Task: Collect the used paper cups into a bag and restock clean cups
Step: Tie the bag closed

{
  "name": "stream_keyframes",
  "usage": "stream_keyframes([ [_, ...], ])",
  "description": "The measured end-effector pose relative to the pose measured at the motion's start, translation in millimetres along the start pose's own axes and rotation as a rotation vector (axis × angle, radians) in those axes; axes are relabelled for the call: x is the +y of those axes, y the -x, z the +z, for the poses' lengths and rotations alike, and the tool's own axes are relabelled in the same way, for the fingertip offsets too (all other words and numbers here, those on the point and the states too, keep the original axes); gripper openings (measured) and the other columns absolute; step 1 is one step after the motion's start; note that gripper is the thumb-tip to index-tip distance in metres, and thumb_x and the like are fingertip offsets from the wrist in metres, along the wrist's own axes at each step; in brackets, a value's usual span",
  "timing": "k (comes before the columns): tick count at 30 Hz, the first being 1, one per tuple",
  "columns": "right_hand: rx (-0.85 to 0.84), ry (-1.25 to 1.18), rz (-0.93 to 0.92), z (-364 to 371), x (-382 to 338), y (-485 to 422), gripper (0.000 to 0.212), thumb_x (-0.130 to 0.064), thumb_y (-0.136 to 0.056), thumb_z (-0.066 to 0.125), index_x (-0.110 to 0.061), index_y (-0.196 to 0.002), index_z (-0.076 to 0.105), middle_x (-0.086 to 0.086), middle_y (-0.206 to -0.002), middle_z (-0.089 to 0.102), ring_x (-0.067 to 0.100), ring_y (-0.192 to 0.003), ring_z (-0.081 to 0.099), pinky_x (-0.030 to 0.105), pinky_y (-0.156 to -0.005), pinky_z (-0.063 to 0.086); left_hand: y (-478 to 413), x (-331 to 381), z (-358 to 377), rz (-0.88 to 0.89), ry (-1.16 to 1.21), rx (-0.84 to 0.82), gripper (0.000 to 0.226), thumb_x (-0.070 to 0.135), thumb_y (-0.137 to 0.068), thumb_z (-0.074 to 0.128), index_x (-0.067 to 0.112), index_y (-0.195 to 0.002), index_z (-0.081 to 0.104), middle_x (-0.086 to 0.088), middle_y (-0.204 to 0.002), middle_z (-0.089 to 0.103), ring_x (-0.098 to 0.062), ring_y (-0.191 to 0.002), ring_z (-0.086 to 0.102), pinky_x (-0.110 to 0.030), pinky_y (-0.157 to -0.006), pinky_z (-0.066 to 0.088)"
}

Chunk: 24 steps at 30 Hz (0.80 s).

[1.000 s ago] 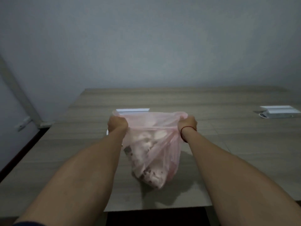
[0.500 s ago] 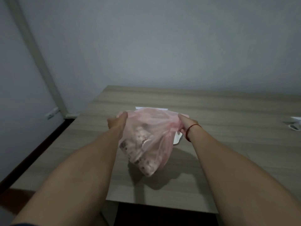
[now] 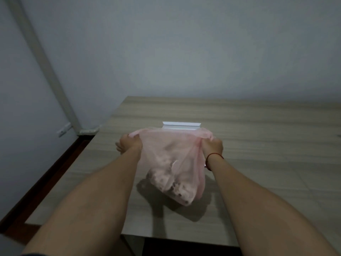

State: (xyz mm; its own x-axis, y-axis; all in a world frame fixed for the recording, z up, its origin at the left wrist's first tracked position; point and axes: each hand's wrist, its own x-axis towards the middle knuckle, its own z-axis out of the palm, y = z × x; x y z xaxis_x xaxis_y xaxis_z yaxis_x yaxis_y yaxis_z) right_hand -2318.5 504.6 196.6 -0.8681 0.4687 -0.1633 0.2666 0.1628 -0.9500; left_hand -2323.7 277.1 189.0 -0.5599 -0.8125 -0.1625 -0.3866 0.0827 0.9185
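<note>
- Left hand (image 3: pixel 129 145) is clenched on the left edge of the pink bag's (image 3: pixel 171 163) mouth.
- Right hand (image 3: pixel 212 146) is clenched on the right edge, a red cord (image 3: pixel 212 156) at its wrist.
- The bag hangs between both hands above the counter (image 3: pixel 267 154), holding what look like crumpled paper cups (image 3: pixel 173 183).
- A white box (image 3: pixel 181 125) lies just behind the bag.

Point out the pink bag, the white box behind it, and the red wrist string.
pink bag (image 3: pixel 171 163), head view, front film
white box (image 3: pixel 181 125), head view, upper flap
red wrist string (image 3: pixel 214 155), head view, top of right wrist
</note>
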Motion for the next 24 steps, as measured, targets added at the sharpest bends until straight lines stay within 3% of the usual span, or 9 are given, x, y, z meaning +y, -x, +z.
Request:
stream_keyframes([
  [4, 0.096, -0.381, 0.191, 15, 4, 3, 0.032, -0.016, -0.085, 0.049, -0.005, -0.109, 0.066, 0.007, -0.098, 0.066, 0.025, -0.085, 0.057, 0.033, -0.079, 0.047, -18, 2, 9, -0.008, 0.163, -0.087, 0.035, 0.025, -0.093, 0.052, -0.001, -0.117, 0.054, -0.024, -0.121, 0.06, -0.037, -0.113, 0.059, -0.042, -0.096, 0.048],
  [8, 0.07, -0.469, 0.231, 30, 2, 9, 0.041, -0.031, -0.08, 0.053, -0.009, -0.112, 0.065, -0.002, -0.082, 0.06, 0.018, -0.068, 0.053, 0.025, -0.059, 0.043, -21, 2, 21, -0.041, 0.296, -0.129, 0.043, 0.03, -0.094, 0.055, 0.002, -0.125, 0.048, -0.019, -0.128, 0.059, -0.033, -0.116, 0.059, -0.039, -0.099, 0.048],
  [12, -0.055, -0.524, 0.266, 43, 14, -7, 0.051, -0.047, -0.065, 0.06, -0.025, -0.112, 0.058, -0.005, -0.106, 0.062, 0.02, -0.092, 0.06, 0.03, -0.084, 0.049, -25, -2, 29, -0.105, 0.273, -0.175, 0.054, 0.042, -0.089, 0.057, 0.006, -0.129, 0.05, -0.014, -0.131, 0.059, -0.032, -0.117, 0.058, -0.036, -0.099, 0.047],
  [16, -0.141, -0.463, 0.28, 48, 33, -19, 0.041, -0.056, -0.061, 0.066, -0.029, -0.091, 0.063, 0.0, -0.098, 0.071, 0.017, -0.088, 0.064, 0.038, -0.097, 0.051, -25, -15, 32, -0.046, 0.204, -0.292, 0.068, 0.039, -0.076, 0.075, 0.007, -0.131, 0.051, -0.009, -0.127, 0.06, -0.024, -0.11, 0.059, -0.03, -0.089, 0.047],
  [18, -0.129, -0.357, 0.286, 39, 29, -8, 0.026, -0.049, -0.069, 0.069, -0.031, -0.085, 0.06, -0.001, -0.084, 0.066, 0.018, -0.078, 0.061, 0.033, -0.087, 0.052, -24, -23, 34, 0.01, 0.038, -0.301, 0.064, 0.025, -0.077, 0.078, 0.001, -0.129, 0.051, -0.013, -0.127, 0.059, -0.026, -0.114, 0.059, -0.032, -0.091, 0.048],
  [20, -0.147, -0.326, 0.312, 32, 28, -3, 0.012, -0.031, -0.08, 0.066, -0.021, -0.078, 0.06, -0.001, -0.073, 0.06, 0.014, -0.057, 0.057, 0.023, -0.058, 0.05, -24, -26, 34, 0.038, -0.025, -0.282, 0.044, 0.019, -0.085, 0.07, -0.004, -0.12, 0.058, -0.02, -0.118, 0.064, -0.031, -0.109, 0.063, -0.034, -0.084, 0.05],
  [21, -0.156, -0.379, 0.334, 28, 27, -3, 0.01, -0.025, -0.083, 0.062, -0.017, -0.076, 0.06, 0.0, -0.072, 0.06, 0.012, -0.052, 0.056, 0.02, -0.051, 0.046, -27, -27, 36, 0.037, -0.009, -0.292, 0.038, 0.02, -0.087, 0.067, -0.005, -0.115, 0.061, -0.02, -0.111, 0.066, -0.031, -0.104, 0.065, -0.034, -0.078, 0.049],
  [22, -0.16, -0.472, 0.35, 25, 27, -4, 0.01, -0.023, -0.084, 0.058, -0.015, -0.077, 0.061, 0.001, -0.077, 0.063, 0.012, -0.056, 0.058, 0.02, -0.052, 0.045, -28, -27, 37, 0.036, 0.009, -0.308, 0.035, 0.022, -0.089, 0.064, -0.005, -0.112, 0.063, -0.018, -0.103, 0.066, -0.029, -0.096, 0.065, -0.032, -0.073, 0.046],
  [24, -0.145, -0.688, 0.356, 23, 25, -8, 0.023, -0.032, -0.084, 0.052, -0.016, -0.095, 0.064, 0.0, -0.099, 0.068, 0.012, -0.079, 0.065, 0.026, -0.069, 0.048, -29, -28, 40, 0.028, 0.041, -0.341, 0.032, 0.025, -0.09, 0.061, -0.002, -0.106, 0.066, -0.012, -0.093, 0.062, -0.026, -0.087, 0.063, -0.029, -0.067, 0.041],
])
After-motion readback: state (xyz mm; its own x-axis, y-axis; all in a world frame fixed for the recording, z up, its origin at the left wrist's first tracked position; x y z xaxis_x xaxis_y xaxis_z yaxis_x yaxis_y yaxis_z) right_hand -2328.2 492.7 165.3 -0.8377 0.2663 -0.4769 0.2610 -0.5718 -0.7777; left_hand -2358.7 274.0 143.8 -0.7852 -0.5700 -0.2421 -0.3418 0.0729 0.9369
